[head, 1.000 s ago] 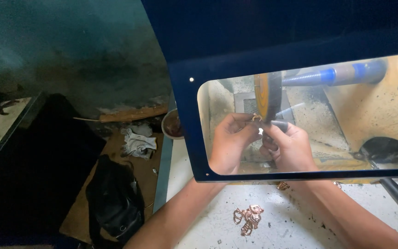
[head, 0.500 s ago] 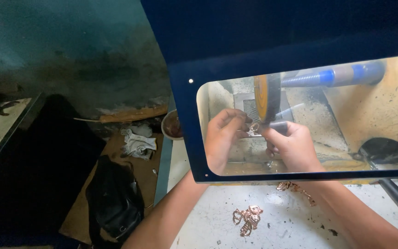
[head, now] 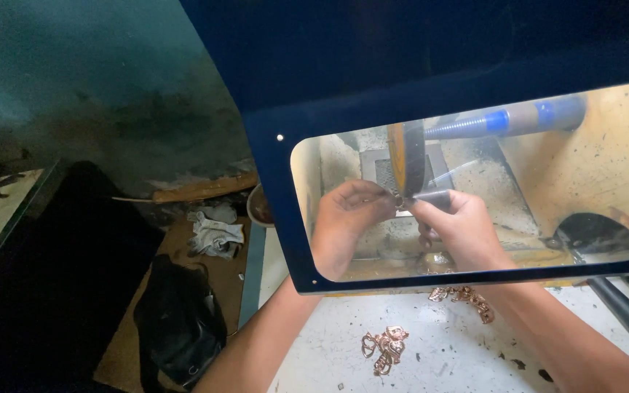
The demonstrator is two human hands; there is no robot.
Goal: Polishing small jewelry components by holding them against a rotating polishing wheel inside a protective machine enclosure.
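Behind a clear window in a dark blue guard, my left hand and my right hand meet at a small metal piece, pinched between their fingertips. The piece sits against the edge of a thin yellow-rimmed wheel on a shaft with blue bands. A grey scrap lies under my right fingers. Both forearms reach in from below the guard.
Two small heaps of copper-coloured metal pieces lie on the white speckled bench, one in front and one under the guard's edge. A black hose runs at right. On the floor left lie a black bag, a white rag and a bowl.
Both hands have stayed at the wheel, shifting slightly with the small piece between them. My left fingers have closed in nearer the wheel's edge.
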